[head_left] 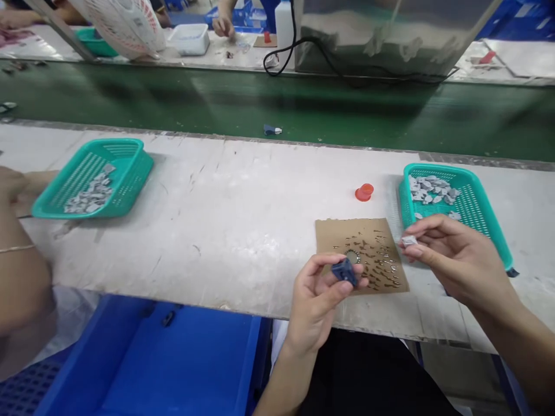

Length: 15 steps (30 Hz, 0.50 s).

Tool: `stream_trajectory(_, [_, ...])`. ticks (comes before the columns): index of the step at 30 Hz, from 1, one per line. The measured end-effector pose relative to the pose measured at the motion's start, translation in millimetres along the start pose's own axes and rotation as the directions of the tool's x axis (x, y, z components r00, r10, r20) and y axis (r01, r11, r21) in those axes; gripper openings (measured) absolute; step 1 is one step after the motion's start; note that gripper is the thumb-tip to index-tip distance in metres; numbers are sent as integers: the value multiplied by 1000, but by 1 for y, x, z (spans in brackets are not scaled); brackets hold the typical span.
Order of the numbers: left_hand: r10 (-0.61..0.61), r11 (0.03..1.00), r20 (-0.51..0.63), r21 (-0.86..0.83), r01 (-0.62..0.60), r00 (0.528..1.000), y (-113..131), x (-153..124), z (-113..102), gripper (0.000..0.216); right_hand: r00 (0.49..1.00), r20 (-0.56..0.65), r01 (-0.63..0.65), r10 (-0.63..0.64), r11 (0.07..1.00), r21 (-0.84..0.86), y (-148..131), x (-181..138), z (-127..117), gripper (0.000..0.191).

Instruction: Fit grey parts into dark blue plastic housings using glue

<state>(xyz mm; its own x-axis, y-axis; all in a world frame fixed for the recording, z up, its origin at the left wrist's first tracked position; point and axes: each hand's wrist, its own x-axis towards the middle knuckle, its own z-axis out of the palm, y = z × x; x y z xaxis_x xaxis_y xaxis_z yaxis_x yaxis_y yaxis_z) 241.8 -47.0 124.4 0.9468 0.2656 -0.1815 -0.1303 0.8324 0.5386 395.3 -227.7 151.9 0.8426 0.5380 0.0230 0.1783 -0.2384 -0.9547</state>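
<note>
Between the thumb and fingers of my left hand [318, 300] is a small dark blue plastic part [344, 271]. My right hand [459, 260] pinches a small light grey plastic piece [408, 241], held near the front left corner of a green basket [489, 214]. Inside that basket lie several similar grey pieces [429, 189]. Under and beyond my left hand, a brown cardboard sheet [329, 234] carries many small screws [381, 263] and a ring-shaped thing [353, 256], partly hidden by my fingers.
A red plastic cup-like piece [364, 192] stands behind the cardboard. Another green basket [134, 185] with grey pieces is at left, beside a co-worker's arm [21, 260]. A blue bin [186, 358] sits below the table edge. A dark blue part [272, 130] lies on the green conveyor belt [195, 104].
</note>
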Motion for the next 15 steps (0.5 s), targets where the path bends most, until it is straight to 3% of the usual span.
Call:
stream_trajectory(4, [22, 998, 31, -54, -20, 999, -10, 3, 8, 32, 999, 35, 23, -24, 999, 30, -3, -5, 5, 20])
stream_trajectory(9, [52, 995, -9, -89, -52, 999, -12, 1, 7, 48, 1000, 26, 3, -2, 1000, -22, 2, -12, 0, 19])
stream_trajectory(15, [-168, 909, 31, -381, 167, 985, -8, -2, -7, 41, 999, -19, 36, -41, 983, -182, 7, -23, -5, 17])
